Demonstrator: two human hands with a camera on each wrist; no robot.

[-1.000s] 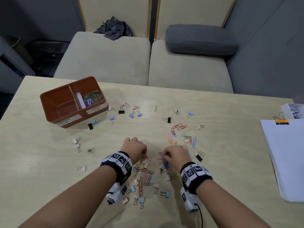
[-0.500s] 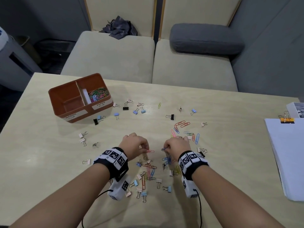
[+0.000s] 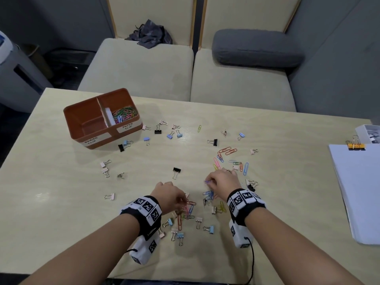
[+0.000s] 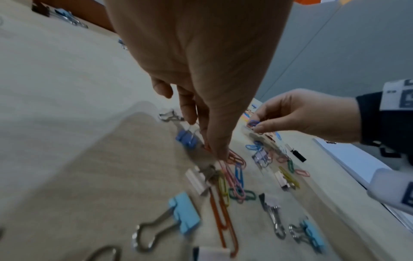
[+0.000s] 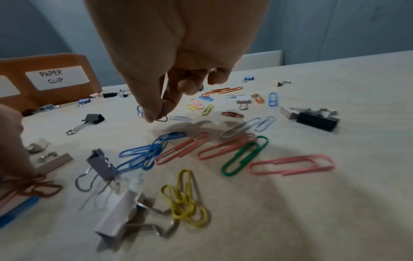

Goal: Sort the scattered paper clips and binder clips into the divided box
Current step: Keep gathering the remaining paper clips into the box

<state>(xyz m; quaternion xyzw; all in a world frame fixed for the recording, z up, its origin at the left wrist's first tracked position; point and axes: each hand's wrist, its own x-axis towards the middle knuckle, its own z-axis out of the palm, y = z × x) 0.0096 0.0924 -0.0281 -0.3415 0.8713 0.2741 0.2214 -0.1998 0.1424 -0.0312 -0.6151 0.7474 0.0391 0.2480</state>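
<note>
Both hands have shifted: right hand (image 3: pixel 223 182) lifts, grip pinching a purple paper clip (image 4: pixel 253 123) for boxing; left hand (image 4: pixel 210 109) dips, fingertips pinching a red clip (image 4: pixel 234 158) on the counter (image 3: pixel 61 202).

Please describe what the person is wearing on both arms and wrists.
Both forearms are bare, without sleeves. Each wrist carries a black band covered with white square tags printed with black code patterns. Under each wrist hangs a white camera block bearing similar tags, with a thin black cable trailing from it. The right hand seems to wear a ring.
</note>
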